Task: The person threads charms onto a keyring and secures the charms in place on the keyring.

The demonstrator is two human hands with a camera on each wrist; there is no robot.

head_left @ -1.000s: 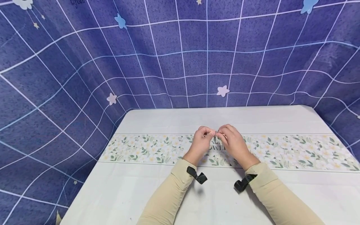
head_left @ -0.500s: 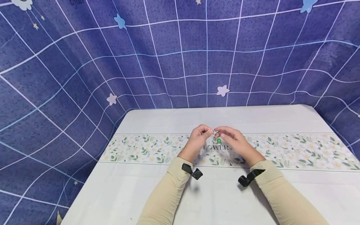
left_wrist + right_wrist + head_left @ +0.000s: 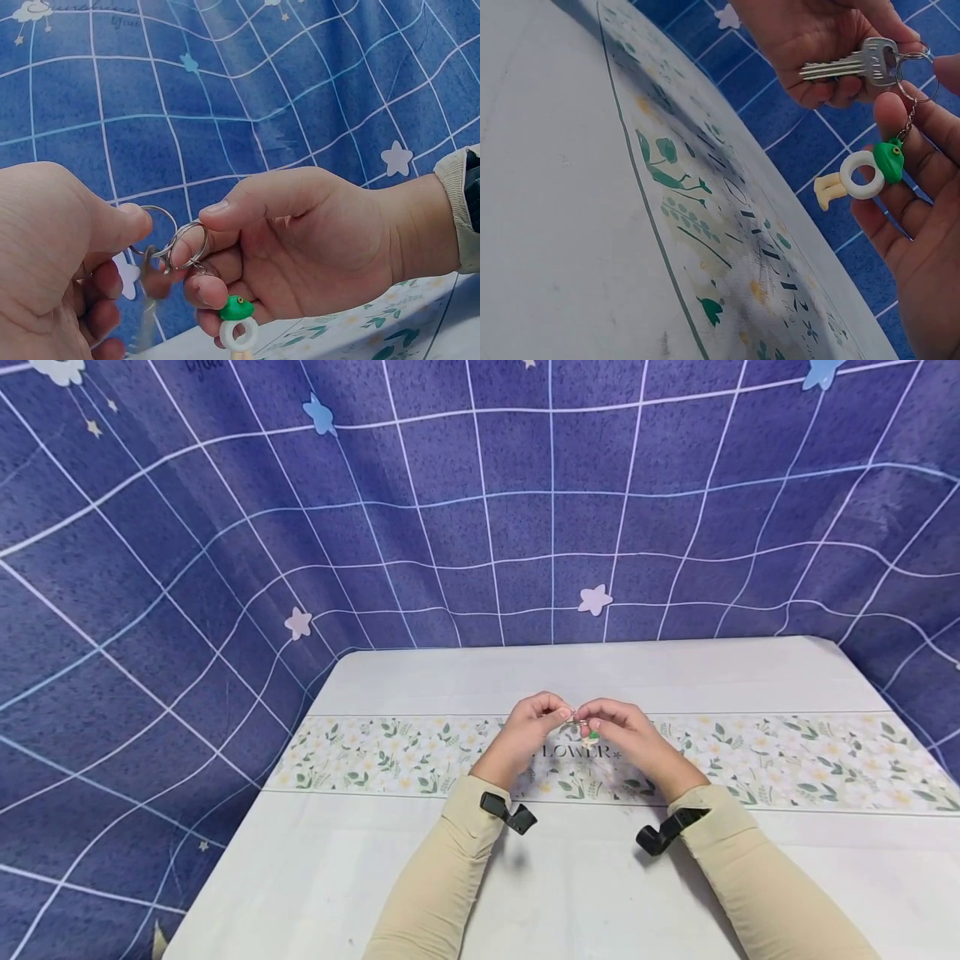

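Observation:
Above the table's printed band, my left hand [image 3: 527, 739] and right hand [image 3: 630, 735] meet at the fingertips. A metal key ring [image 3: 166, 213] is pinched between my left thumb and fingers, and a silver key [image 3: 870, 63] hangs from it. My right thumb and fingers hold a second split ring [image 3: 205, 241], which overlaps the first in the left wrist view. From that ring a short chain [image 3: 909, 120] leads to a keychain charm [image 3: 889, 160] with a green head, white hoop body and cream legs. Whether the two rings are linked, I cannot tell.
A white tabletop cover [image 3: 405, 685] carries a floral band [image 3: 787, 760] with lettering. Behind and to the left hangs a blue curtain [image 3: 450, 527] with a grid and stars. Black camera straps [image 3: 510, 814] sit on both wrists.
Since a second ago the hands have drawn slightly apart, and the green charm has come into view below the right fingers. Over the last half second the fingertips have come closer together around the rings.

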